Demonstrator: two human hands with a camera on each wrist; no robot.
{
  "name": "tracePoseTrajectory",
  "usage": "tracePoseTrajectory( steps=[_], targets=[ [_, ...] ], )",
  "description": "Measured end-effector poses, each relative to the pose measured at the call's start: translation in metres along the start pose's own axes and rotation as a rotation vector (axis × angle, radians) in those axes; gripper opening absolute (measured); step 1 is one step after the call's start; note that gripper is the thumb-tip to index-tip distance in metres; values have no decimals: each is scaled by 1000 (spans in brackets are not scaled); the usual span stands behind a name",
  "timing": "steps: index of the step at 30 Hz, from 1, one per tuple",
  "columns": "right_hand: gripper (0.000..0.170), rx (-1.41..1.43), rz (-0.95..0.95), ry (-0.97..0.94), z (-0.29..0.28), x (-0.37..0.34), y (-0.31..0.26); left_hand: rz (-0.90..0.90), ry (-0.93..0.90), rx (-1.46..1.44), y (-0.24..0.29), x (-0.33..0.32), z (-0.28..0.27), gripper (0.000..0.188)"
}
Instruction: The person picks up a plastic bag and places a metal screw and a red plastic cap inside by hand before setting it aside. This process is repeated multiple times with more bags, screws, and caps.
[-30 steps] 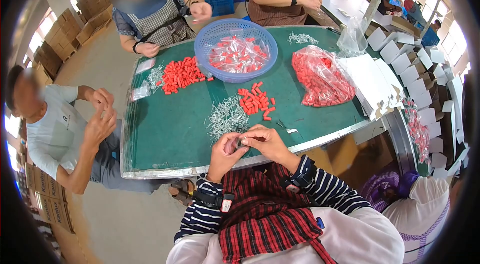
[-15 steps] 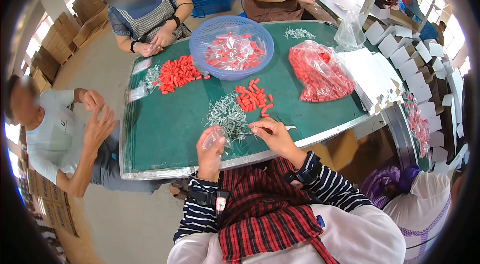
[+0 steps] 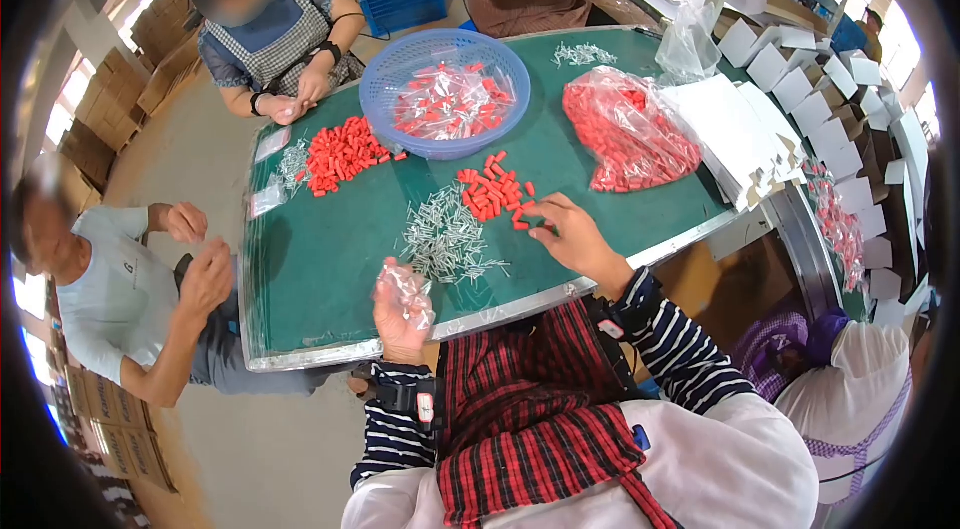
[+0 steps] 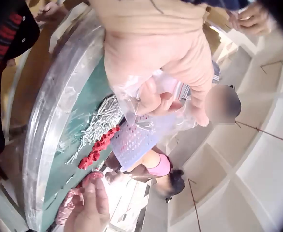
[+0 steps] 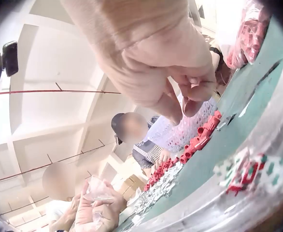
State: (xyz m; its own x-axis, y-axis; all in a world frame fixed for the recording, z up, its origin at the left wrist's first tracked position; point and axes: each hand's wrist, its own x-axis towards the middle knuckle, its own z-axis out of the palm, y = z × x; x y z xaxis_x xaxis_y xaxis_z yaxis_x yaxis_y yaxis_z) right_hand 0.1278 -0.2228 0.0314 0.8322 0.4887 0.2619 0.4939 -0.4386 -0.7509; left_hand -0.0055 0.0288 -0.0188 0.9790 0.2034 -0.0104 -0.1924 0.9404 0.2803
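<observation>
My left hand (image 3: pixel 402 309) holds a thin clear plastic bag (image 4: pixel 132 99) with its fingers curled at the bag, near the table's front edge. Small silver pieces show through the film. My right hand (image 3: pixel 575 239) reaches over the table to the loose red plastic plugs (image 3: pixel 490 191). Its fingers are bent, with a gap between thumb and fingers in the right wrist view and no plug visible there. In the left wrist view the fingertips overlap one red plug (image 4: pixel 93 177). A heap of silver screws (image 3: pixel 445 239) lies between my hands.
Behind the plugs stands a blue basket (image 3: pixel 375 109) of filled bags. A large bag of red plugs (image 3: pixel 630 134) and white card sheets (image 3: pixel 725 129) lie at right. Another heap of red plugs (image 3: pixel 345 151) is at left. Other people stand or sit around the green table (image 3: pixel 320 269).
My hands, together a second ago, have moved apart. The right went over the screws, then on to the red plugs. The left stays near the table edge with the bag.
</observation>
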Motion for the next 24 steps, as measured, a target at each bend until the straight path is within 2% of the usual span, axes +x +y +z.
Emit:
tracePoseTrajectory(
  steps=[2, 4, 6, 10, 13, 17, 19, 20, 22, 23, 24],
  targets=[
    [34, -6, 32, -30, 4, -1, 2, -39, -59, -175, 4, 0, -1, 40],
    [38, -182, -127, -11, 12, -1, 6, -57, -79, -163, 6, 0, -2, 41],
    [37, -241, -129, -21, 17, -3, 4, -58, -177, -47, 6, 0, -2, 42],
    [33, -371, -213, -55, 24, -5, 7, -124, -254, -82, 6, -2, 1, 48],
    [28, -382, -207, -56, 26, -5, 8, -122, -255, -27, 8, -4, 1, 50],
    [32, -368, -187, -94, 25, -4, 9, -118, -261, -38, 5, -3, 1, 51],
    [40, -94, -101, -83, 20, -1, 7, -115, -167, 29, 2, -3, 9, 49],
    [40, -98, -105, -83, 17, 1, 7, -113, -171, 26, 2, -2, 9, 49],
    [47, -229, -60, 4, 10, 6, 8, -98, 100, 494, -1, 0, 16, 46],
    [47, -236, -63, 6, 8, 8, 8, -84, 101, 616, -7, 2, 20, 40],
    [48, -269, -59, -21, 8, 8, 10, -82, 93, 611, -10, 1, 26, 40]
  ],
)
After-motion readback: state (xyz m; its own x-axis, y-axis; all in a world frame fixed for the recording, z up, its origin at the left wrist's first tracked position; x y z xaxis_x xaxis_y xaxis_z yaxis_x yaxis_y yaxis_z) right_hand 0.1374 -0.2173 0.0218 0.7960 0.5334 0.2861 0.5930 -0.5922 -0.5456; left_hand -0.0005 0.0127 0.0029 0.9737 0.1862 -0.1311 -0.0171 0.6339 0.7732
